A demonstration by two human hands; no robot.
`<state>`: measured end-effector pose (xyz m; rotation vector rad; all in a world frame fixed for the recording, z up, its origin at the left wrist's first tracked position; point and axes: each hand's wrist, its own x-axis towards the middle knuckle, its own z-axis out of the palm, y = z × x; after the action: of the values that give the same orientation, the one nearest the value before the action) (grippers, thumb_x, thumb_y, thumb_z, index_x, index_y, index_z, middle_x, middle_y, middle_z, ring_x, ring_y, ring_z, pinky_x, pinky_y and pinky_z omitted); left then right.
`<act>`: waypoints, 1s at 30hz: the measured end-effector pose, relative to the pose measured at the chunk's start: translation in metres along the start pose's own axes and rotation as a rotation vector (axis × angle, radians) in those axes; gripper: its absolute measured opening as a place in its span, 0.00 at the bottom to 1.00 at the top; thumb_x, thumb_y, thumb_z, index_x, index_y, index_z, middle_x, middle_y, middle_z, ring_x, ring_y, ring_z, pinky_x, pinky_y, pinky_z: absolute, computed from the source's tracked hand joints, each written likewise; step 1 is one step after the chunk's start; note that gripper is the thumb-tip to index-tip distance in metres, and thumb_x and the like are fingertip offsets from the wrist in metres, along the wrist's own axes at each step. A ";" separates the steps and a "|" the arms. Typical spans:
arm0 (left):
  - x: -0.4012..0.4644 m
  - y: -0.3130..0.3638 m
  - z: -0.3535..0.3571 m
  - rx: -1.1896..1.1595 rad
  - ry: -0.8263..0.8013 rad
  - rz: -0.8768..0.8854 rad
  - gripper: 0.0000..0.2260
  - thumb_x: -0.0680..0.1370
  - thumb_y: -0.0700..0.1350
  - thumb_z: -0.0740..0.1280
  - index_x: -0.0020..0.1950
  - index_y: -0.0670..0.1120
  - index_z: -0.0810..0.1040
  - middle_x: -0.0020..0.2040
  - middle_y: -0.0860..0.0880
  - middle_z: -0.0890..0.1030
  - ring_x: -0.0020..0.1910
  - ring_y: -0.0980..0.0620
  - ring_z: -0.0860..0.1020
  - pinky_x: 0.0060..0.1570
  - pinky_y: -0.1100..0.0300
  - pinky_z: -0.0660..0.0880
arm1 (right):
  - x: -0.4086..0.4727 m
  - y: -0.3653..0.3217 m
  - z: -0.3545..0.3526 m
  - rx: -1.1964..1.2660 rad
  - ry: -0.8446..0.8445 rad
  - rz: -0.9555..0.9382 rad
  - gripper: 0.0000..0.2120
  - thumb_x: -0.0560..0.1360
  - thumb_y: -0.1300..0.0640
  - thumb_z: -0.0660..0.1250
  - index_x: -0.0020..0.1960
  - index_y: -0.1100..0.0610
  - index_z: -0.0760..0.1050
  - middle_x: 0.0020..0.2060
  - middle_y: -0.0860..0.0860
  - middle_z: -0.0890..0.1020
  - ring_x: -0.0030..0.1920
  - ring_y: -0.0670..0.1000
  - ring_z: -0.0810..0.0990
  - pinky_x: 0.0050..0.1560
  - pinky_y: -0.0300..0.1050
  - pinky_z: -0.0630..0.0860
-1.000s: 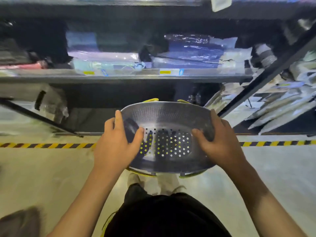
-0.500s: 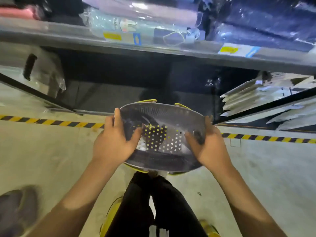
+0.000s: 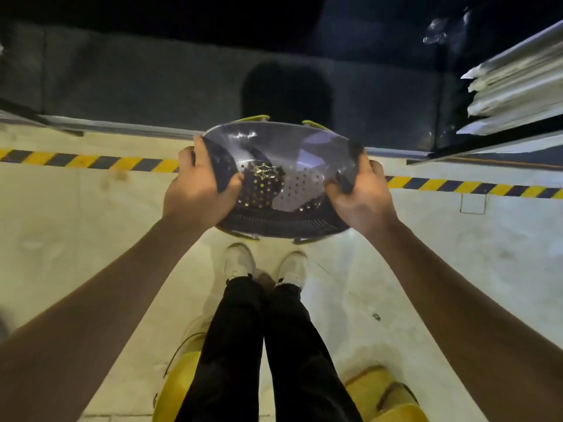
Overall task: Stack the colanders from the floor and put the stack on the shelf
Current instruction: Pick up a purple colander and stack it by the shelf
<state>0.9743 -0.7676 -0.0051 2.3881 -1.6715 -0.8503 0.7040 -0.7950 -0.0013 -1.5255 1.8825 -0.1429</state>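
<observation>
Both hands are gripping a stack of perforated metal colanders with yellow-green handles [image 3: 283,184], one hand on each side of the rim. Left hand [image 3: 198,190] is clamping the left rim, thumb inside the bowl, fingers wrapping the outer wall. Right hand [image 3: 362,193] is clamping the right rim the same way, thumb over the edge. Hands are sitting well apart, with the bowl between them.

The stack is hanging in the air, tilted with its opening facing the camera, above the pale concrete floor [image 3: 91,239] and over the black-and-yellow striped floor tape [image 3: 91,161]. It is sitting just in front of the dark bottom shelf opening [image 3: 152,80], not yet on it. How many colanders are nested, cannot tell.

Person's white shoes [image 3: 240,263] and black trousers [image 3: 268,345] are showing directly below the stack. Yellow ribbed plastic items [image 3: 380,391] are lying on the floor by the legs. White flat packages [image 3: 515,86] are lying stacked at upper right.
</observation>
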 end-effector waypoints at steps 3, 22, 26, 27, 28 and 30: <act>0.022 -0.020 0.045 0.018 0.040 0.143 0.40 0.79 0.57 0.67 0.79 0.36 0.54 0.71 0.35 0.67 0.62 0.33 0.75 0.55 0.45 0.77 | 0.029 0.022 0.037 0.025 0.028 -0.017 0.34 0.75 0.48 0.68 0.77 0.53 0.60 0.61 0.58 0.73 0.61 0.60 0.73 0.61 0.47 0.69; 0.036 0.006 0.065 -0.153 -0.284 0.012 0.25 0.77 0.53 0.64 0.74 0.50 0.66 0.69 0.44 0.73 0.67 0.41 0.71 0.64 0.41 0.72 | 0.048 0.034 0.039 -0.098 -0.230 -0.020 0.25 0.77 0.51 0.66 0.71 0.56 0.69 0.61 0.58 0.78 0.59 0.59 0.77 0.56 0.51 0.77; -0.025 0.044 -0.018 0.062 -0.172 0.109 0.27 0.76 0.62 0.57 0.69 0.48 0.72 0.67 0.43 0.74 0.63 0.39 0.73 0.60 0.40 0.74 | -0.013 -0.007 -0.024 -0.206 -0.088 -0.110 0.26 0.79 0.43 0.61 0.72 0.55 0.68 0.67 0.59 0.75 0.66 0.62 0.72 0.62 0.57 0.73; -0.040 0.051 -0.033 0.113 -0.123 0.162 0.28 0.76 0.63 0.57 0.68 0.46 0.74 0.67 0.42 0.75 0.62 0.38 0.74 0.59 0.41 0.75 | -0.027 -0.017 -0.038 -0.238 -0.059 -0.118 0.27 0.79 0.42 0.60 0.73 0.54 0.67 0.69 0.57 0.73 0.68 0.61 0.71 0.63 0.58 0.72; -0.055 0.058 -0.049 0.155 -0.077 0.201 0.29 0.77 0.63 0.57 0.68 0.45 0.75 0.67 0.41 0.75 0.62 0.37 0.75 0.59 0.42 0.75 | -0.040 -0.027 -0.052 -0.243 -0.019 -0.120 0.28 0.79 0.40 0.59 0.73 0.53 0.67 0.71 0.56 0.73 0.68 0.61 0.70 0.64 0.57 0.72; -0.085 0.077 -0.096 0.227 -0.040 0.192 0.28 0.78 0.64 0.57 0.69 0.47 0.74 0.70 0.42 0.73 0.65 0.38 0.72 0.62 0.43 0.71 | -0.075 -0.055 -0.094 -0.211 0.065 -0.144 0.27 0.78 0.39 0.59 0.72 0.52 0.68 0.70 0.54 0.73 0.67 0.60 0.71 0.63 0.56 0.73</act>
<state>0.9372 -0.7431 0.1379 2.3063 -2.0743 -0.7168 0.6997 -0.7758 0.1299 -1.8204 1.8853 -0.0603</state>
